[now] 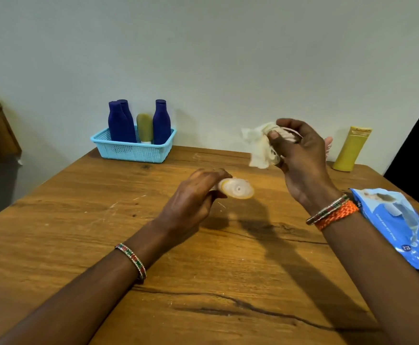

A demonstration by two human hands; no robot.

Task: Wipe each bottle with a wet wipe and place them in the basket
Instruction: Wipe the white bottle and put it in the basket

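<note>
We work at a broad wooden worktop (84, 245) set against a pale wall, and at its far edge stands the light blue basket (134, 151), already holding three dark blue bottles (119, 123) and one olive-yellow tube (144, 128), all upright. By our reckoning those four are done. To our right the blue wet wipe pack (407, 227) lies open on the worktop, and beyond it a yellow bottle (351, 149) leans against the wall, well apart from the basket; something pink shows just behind our right hand, too hidden to name. So at least two bottles are left, we judge. Our right hand (300, 148) is raised, its fingers curled round a crumpled wet wipe (258, 148) that hangs out to the left. Our left hand (193, 195) holds a small pale bottle (237, 190) just above the worktop, fingers wrapped about its body, its round end turned toward us. Wipe and bottle are apart at this moment, so whether this one is fully wiped we cannot tell; it is not yet in the basket.
</note>
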